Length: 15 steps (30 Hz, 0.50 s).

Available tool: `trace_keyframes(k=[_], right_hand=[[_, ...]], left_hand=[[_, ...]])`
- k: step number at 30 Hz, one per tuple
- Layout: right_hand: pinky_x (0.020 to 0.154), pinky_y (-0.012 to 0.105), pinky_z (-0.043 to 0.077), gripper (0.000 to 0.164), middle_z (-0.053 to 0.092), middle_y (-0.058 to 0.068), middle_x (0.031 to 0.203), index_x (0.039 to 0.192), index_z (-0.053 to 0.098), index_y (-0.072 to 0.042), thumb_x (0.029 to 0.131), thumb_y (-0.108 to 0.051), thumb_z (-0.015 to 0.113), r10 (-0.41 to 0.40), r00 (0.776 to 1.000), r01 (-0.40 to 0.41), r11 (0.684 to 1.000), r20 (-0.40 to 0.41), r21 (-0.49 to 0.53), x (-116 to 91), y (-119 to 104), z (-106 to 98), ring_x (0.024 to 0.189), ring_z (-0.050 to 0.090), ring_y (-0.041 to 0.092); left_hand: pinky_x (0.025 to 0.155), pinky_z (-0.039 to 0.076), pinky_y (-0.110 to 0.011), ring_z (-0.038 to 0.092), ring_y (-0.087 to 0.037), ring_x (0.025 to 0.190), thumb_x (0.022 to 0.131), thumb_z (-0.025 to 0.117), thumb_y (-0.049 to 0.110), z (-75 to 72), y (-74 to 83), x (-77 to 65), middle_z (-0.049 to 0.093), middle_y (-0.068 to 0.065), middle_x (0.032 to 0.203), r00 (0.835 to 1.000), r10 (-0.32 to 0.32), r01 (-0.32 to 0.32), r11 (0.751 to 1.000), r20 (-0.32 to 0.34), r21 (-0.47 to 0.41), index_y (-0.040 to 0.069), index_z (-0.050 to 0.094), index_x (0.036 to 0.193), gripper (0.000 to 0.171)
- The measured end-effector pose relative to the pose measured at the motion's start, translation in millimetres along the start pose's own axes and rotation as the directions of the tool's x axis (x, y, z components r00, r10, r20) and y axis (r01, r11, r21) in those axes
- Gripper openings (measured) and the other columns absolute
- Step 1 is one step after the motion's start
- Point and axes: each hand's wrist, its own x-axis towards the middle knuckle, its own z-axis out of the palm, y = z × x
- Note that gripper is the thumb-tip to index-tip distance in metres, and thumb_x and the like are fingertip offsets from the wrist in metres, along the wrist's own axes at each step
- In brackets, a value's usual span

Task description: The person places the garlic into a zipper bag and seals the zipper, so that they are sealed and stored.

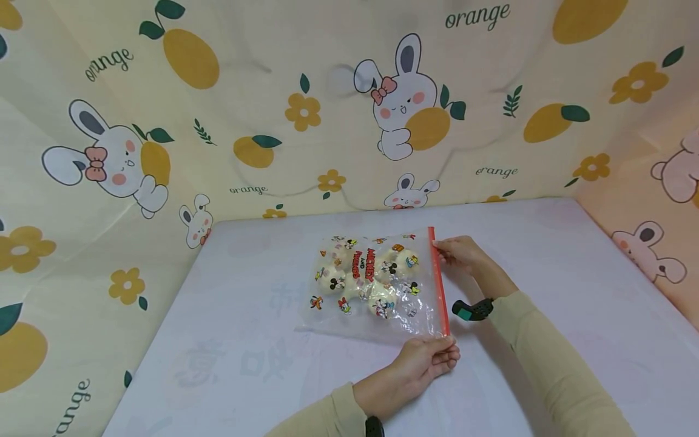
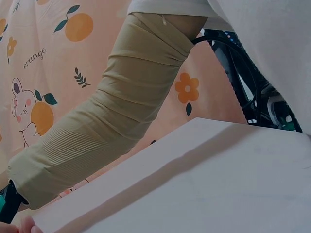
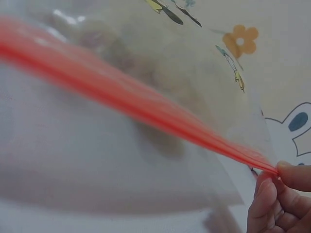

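Note:
A clear zip bag printed with cartoon figures lies across the middle of the table, its red zip strip on the right side. Several pale round things show through the plastic. My right hand pinches the far end of the strip between thumb and finger; the right wrist view shows this pinch close up, with the strip stretched taut. At the near corner, my left hand grips the other end of the strip. Only its fingertips appear in the left wrist view.
The white table carries faint printed characters. Behind it and along both sides hangs a cream cloth with rabbits and oranges. Each wrist wears a dark band, and beige sleeves cover the forearms.

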Motion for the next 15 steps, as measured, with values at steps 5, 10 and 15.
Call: trace_keyframes(k=[5, 10, 15], right_hand=[[0.068, 0.013, 0.047, 0.045, 0.054, -0.007, 0.076, 0.131, 0.048, 0.004, 0.1, -0.029, 0.051, 0.011, 1.0, -0.011, 1.0, -0.015, -0.009, 1.6, -2.2, 1.4, 0.074, 0.052, 0.007], [0.069, 0.013, 0.047, 0.047, 0.054, -0.007, 0.075, 0.133, 0.048, 0.003, 0.099, -0.03, 0.052, 0.02, 1.0, -0.02, 1.0, -0.024, 0.002, 3.4, -3.3, 1.3, 0.074, 0.052, 0.008], [0.068, 0.014, 0.047, 0.046, 0.053, -0.007, 0.075, 0.132, 0.048, 0.004, 0.099, -0.028, 0.052, 0.01, 0.999, -0.01, 1.0, -0.037, -0.001, 4.7, -4.1, 1.7, 0.074, 0.051, 0.007]], left_hand=[[0.072, 0.053, -0.016, 0.061, -0.003, 0.07, 0.093, 0.058, 0.011, 0.7, 0.0, 0.1, 0.064, 0.004, 0.072, 1.0, 0.007, -0.007, 1.0, 0.006, -0.001, -0.01, 0.062, 0.113, 0.029], [0.072, 0.053, -0.016, 0.061, -0.004, 0.07, 0.093, 0.058, 0.01, 0.7, 1.0, -0.2, 0.064, 0.004, 0.072, 1.0, 0.002, -0.002, 1.0, 0.002, -0.005, -0.01, 0.063, 0.112, 0.028], [0.072, 0.053, -0.016, 0.061, -0.004, 0.07, 0.093, 0.058, 0.01, 0.6, 1.2, -0.3, 0.063, 0.004, 0.072, 1.0, 0.002, -0.002, 1.0, 0.005, -0.007, -0.01, 0.063, 0.112, 0.028]])
